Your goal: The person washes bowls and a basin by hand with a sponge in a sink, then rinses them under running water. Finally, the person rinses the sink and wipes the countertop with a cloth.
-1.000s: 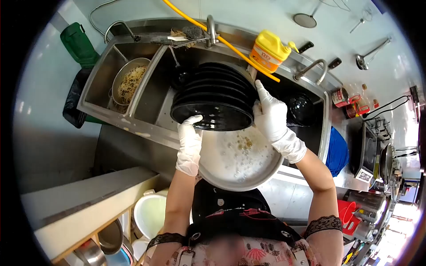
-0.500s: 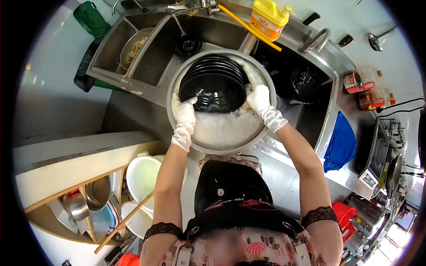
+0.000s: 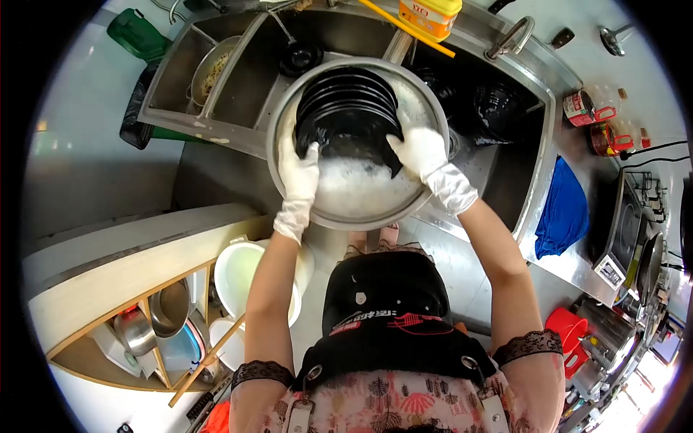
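Observation:
A stack of black bowls (image 3: pixel 346 85) leans on its side in a wide metal basin (image 3: pixel 348 222) of soapy water (image 3: pixel 354 191). My left hand (image 3: pixel 299 172), in a white glove, grips the left edge of the nearest black bowl (image 3: pixel 354 133), its thumb over the rim. On the opposite edge, my right hand (image 3: pixel 421 153), gloved too and slightly blurred, holds the same bowl with the thumb inside. The bowl's lower part dips into the suds. The fingers behind the bowls are mostly hidden.
The basin rests over a steel sink with several compartments. More black bowls (image 3: pixel 498 112) lie in the right compartment, a small black dish (image 3: pixel 300 58) in the middle one. A strainer (image 3: pixel 209 72) with food scraps sits left. A yellow jug (image 3: pixel 431 18) stands behind; a blue cloth (image 3: pixel 563 209) lies right.
The nearest bowl has sunk lower into the suds, its lower edge now covered by foam. My right hand has moved inward over the rim. The camera view has shifted slightly.

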Available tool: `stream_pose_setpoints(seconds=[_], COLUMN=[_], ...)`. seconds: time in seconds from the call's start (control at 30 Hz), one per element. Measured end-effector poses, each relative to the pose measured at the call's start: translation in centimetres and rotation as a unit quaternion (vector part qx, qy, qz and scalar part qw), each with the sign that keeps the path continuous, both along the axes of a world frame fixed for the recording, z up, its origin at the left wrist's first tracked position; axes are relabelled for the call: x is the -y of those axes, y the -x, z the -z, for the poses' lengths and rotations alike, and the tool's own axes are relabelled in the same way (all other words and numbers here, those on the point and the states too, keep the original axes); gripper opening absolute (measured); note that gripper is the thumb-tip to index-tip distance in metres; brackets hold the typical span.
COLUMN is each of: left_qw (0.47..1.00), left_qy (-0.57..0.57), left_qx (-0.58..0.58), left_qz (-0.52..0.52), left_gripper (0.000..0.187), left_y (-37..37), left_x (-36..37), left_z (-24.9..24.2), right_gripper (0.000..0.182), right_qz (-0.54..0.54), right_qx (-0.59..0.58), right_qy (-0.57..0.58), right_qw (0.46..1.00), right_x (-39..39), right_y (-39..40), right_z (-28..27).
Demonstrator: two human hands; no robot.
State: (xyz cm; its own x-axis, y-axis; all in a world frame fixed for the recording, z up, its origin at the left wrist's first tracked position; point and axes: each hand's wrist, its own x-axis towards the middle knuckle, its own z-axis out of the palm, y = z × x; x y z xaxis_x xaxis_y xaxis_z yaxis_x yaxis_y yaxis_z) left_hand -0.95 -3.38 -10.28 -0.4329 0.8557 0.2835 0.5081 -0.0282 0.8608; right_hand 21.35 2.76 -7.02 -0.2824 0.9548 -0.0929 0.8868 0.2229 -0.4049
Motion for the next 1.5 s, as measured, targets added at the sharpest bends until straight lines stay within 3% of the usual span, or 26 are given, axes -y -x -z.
stream_pose_setpoints(seconds=[0.1,0.23,0.3,0.37,0.43,0.5,0.57,0.63,0.7,0.77,0.83,0.87,0.9,0.97,1.0,1.03,1.1,1.2,1.23,1.27,1.3,1.37,1.43,1.5], left_qw=[0.977,0.954,0.887,0.884,0.922,0.922,0.894,0.903,0.871,0.855,0.741,0.697,0.696,0.686,0.676,0.678,0.706,0.666,0.639,0.635,0.636,0.631,0.643,0.703], left_qy=[0.101,0.198,0.389,0.368,0.299,0.306,0.342,0.34,0.329,0.341,0.308,0.324,0.324,0.348,0.35,0.348,0.385,0.381,0.368,0.354,0.355,0.374,0.366,0.358], left_qx=[0.169,0.185,0.211,0.251,0.236,0.224,0.289,0.263,0.365,0.391,0.596,0.639,0.639,0.632,0.628,0.626,0.575,0.615,0.654,0.668,0.666,0.676,0.669,0.608], left_qz=[-0.077,-0.128,-0.133,-0.142,-0.07,-0.077,-0.036,-0.005,-0.015,0.006,0.03,0.032,0.033,0.091,0.163,0.166,0.153,0.181,0.167,0.162,0.164,0.064,0.065,0.086], left_gripper=[0.053,0.052,0.051,0.046,0.04,0.035,0.04,0.03,0.025,0.02,0.02,0.029,0.029,0.027,0.031,0.031,0.033,0.039,0.042,0.047,0.047,0.047,0.045,0.041], left_y=[-0.9,-1.5,-2.0,-2.8,-2.7,-2.9,-2.8,-2.7,-3.1,-3.0,-2.9,-2.7,-2.4,-1.5,-1.0,-1.0,-1.6,-1.4,-1.5,-0.9,-1.1,-2.0,-2.0,-2.0], left_x=[1.7,2.7,2.5,2.9,3.3,3.2,3.3,3.3,2.9,2.4,2.2,1.6,1.4,1.1,1.0,0.8,0.4,-0.1,0.1,0.1,0.1,0.2,0.2,0.3], left_z=[2.2,1.6,-0.2,-1.5,0.0,1.4,2.5,3.7,2.3,-0.4,-3.0,-2.5,-2.1,-1.7,-2.6,-3.4,-6.7,-6.4,-6.6,-3.9,-4.7,-6.0,-4.4,-3.2], right_gripper=[0.042,0.043,0.047,0.047,0.038,0.036,0.038,0.056,0.065,0.06,0.058,0.048,0.048,0.037,0.032,0.033,0.035,0.031,0.03,0.032,0.034,0.028,0.031,0.032], right_qz=[0.04,0.107,0.112,0.115,0.118,0.045,-0.083,-0.205,-0.23,-0.205,-0.146,-0.141,-0.14,-0.137,-0.122,-0.113,-0.171,-0.24,-0.275,-0.237,-0.194,-0.141,-0.106,-0.156], right_qx=[0.011,0.04,0.037,-0.005,-0.097,-0.181,-0.177,0.023,0.126,0.089,-0.01,-0.036,-0.035,-0.17,-0.29,-0.354,-0.366,-0.24,-0.201,-0.071,0.059,0.008,0.146,0.297], right_qy=[0.024,0.062,0.082,0.018,-0.147,-0.262,-0.291,-0.3,-0.175,-0.177,-0.193,-0.176,-0.177,0.07,0.015,0.025,-0.02,-0.227,-0.334,-0.283,-0.224,-0.304,-0.222,0.007], right_qw=[0.999,0.992,0.99,0.993,0.977,0.947,0.937,0.931,0.949,0.959,0.97,0.974,0.974,0.973,0.949,0.928,0.915,0.913,0.879,0.927,0.953,0.942,0.958,0.942], right_x=[1.2,0.7,0.4,0.7,1.8,2.4,2.6,1.8,2.1,3.3,4.4,4.6,4.7,5.2,5.3,4.7,3.1,-0.8,-3.1,-3.4,-3.5,-2.0,1.3,3.3], right_y=[-0.2,1.0,0.9,0.2,-0.2,-0.2,0.2,0.5,0.8,0.9,1.3,2.0,2.0,3.1,4.4,5.5,7.7,8.8,8.2,7.0,5.5,3.2,2.5,3.7], right_z=[3.4,3.8,3.6,3.0,2.0,-0.4,-1.0,0.8,1.3,2.0,4.8,4.6,4.2,2.5,2.0,1.5,1.4,0.8,0.1,-0.3,-0.3,-0.3,0.1,0.2])
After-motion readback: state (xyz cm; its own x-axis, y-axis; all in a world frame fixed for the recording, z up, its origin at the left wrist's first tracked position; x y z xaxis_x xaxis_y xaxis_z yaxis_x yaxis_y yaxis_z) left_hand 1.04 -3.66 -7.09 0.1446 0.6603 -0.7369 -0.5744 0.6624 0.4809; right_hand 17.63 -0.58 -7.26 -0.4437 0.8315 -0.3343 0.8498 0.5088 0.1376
